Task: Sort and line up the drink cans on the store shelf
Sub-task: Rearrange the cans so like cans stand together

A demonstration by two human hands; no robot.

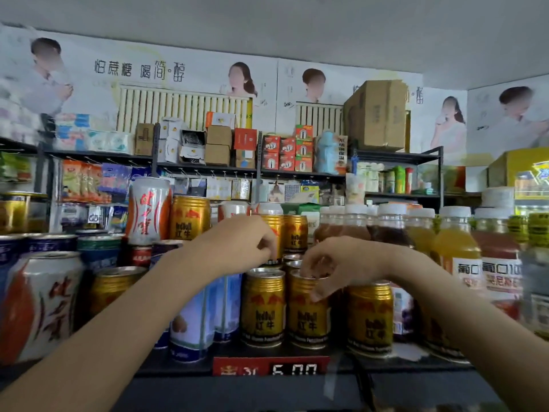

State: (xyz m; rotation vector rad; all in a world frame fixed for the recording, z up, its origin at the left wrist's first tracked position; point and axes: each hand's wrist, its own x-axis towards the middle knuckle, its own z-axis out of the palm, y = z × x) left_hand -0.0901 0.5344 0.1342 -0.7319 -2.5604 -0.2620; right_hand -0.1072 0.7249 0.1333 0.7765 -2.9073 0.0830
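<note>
Right at the front edge of the shelf (386, 379) sits a red price tag (270, 365), and just behind it a row of gold cans. The right hand (332, 263) has its fingers curled over the rim of the middle gold can (307, 316), thumb down the side, gripping it from the top. Touching it on the left stands another gold can (263, 307), and a third gold can (370, 316) stands just to the right with a small gap. Toward the left front corner there's a big white-and-orange can (41, 304), with pale blue cans (202, 316) between it and the gold row. Further in, the left hand (252, 248) is curled at a gold can in the back row (274, 233); whether it actually holds that one, I cannot tell. Bottles with white caps (457, 248) fill the right side of the shelf. Far back, a cardboard box (377, 114) tops the rear rack.
</note>
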